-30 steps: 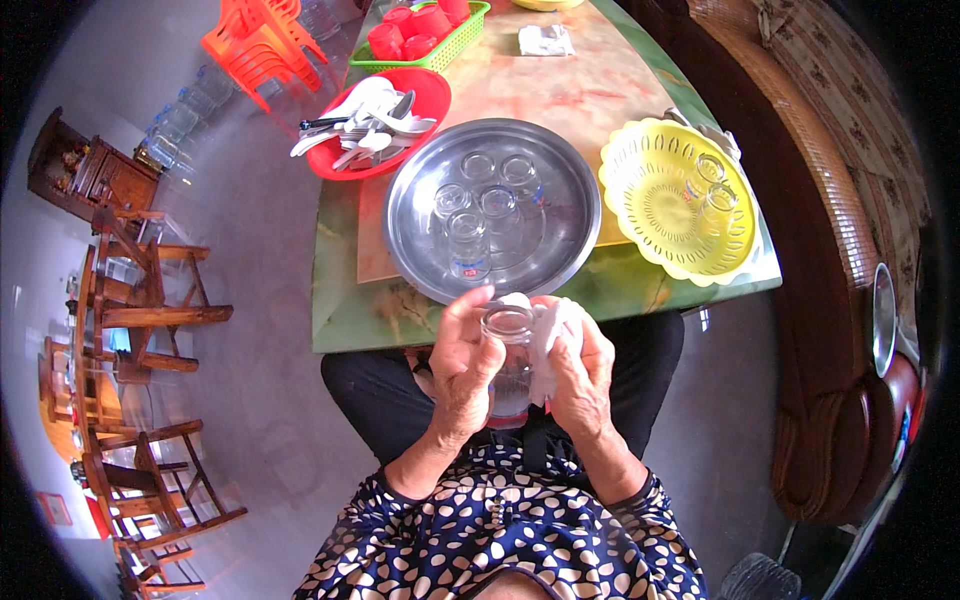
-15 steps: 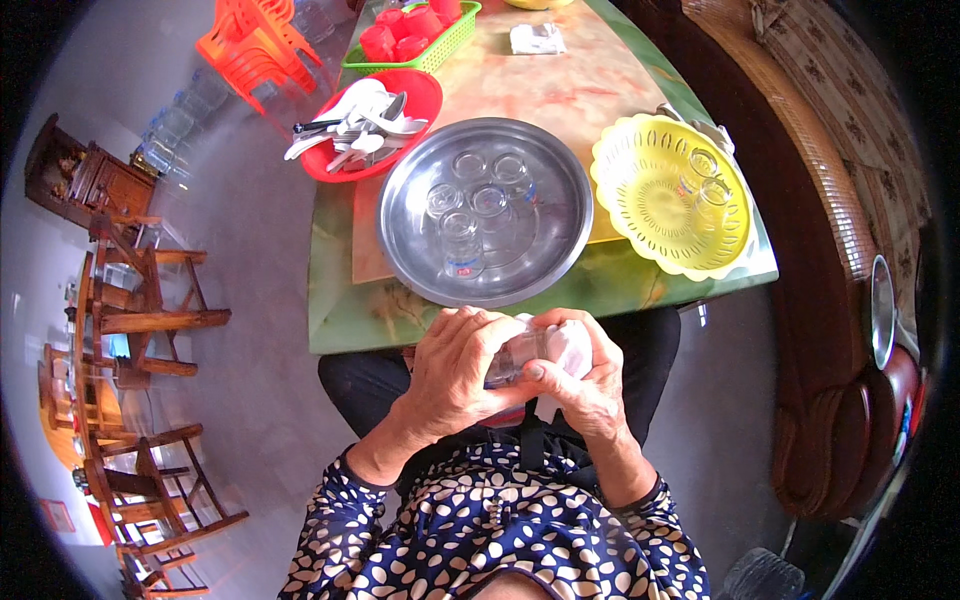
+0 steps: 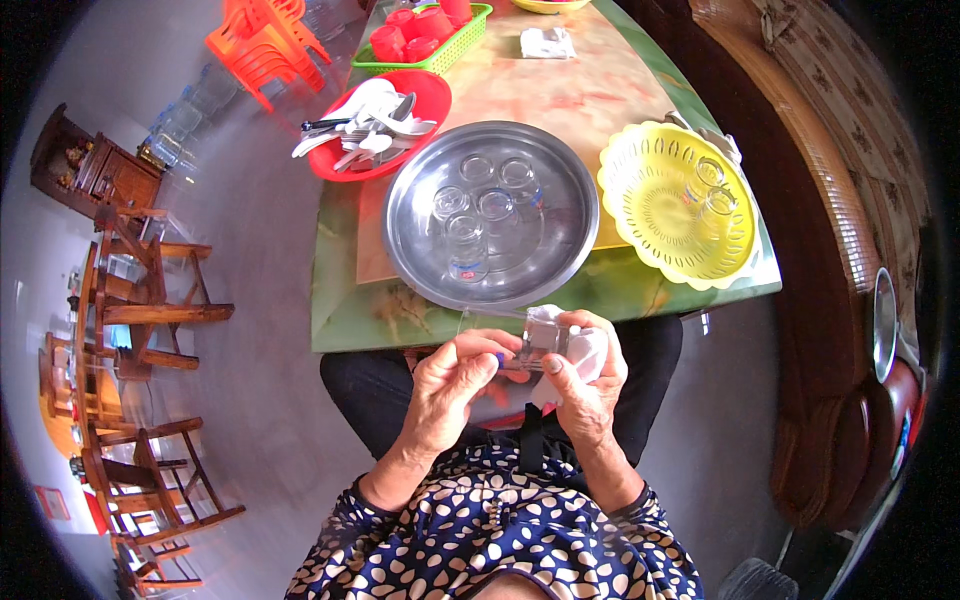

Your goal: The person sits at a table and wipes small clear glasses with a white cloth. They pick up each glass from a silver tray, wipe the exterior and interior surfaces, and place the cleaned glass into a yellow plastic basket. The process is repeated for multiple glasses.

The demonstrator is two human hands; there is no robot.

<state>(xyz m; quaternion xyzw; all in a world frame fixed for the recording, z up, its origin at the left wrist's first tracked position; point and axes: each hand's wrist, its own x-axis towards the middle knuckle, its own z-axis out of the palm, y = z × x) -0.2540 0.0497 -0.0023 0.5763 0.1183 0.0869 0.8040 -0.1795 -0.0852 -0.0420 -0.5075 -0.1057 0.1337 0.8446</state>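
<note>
Just beyond my lap, at the table's near edge, I hold a clear drinking glass [image 3: 541,342] lying sideways between both hands. My left hand [image 3: 440,392] grips its left end, fingertips seen through the glass. My right hand [image 3: 590,385] is closed around the other end, with a white cloth [image 3: 587,352] bunched between palm and glass. In front of them is a round steel basin [image 3: 395,225] holding several clear glasses [image 3: 467,250]. To its right, a yellow slotted plastic basket [image 3: 632,225] contains clear glasses [image 3: 718,202] along its right side.
Left of the basin, a red bowl [image 3: 325,160] is heaped with white spoons [image 3: 375,105]. Behind it, a green basket [image 3: 440,62] holds red cups [image 3: 388,42]. A folded white cloth [image 3: 547,43] lies farther back. Wooden chairs [image 3: 165,313] stand at left, and a dark wooden bench [image 3: 800,230] runs along the right.
My left hand has slid left and lowered its fingers, uncovering more of the glass. My right hand keeps its grip with the cloth. The view has shifted slightly.
</note>
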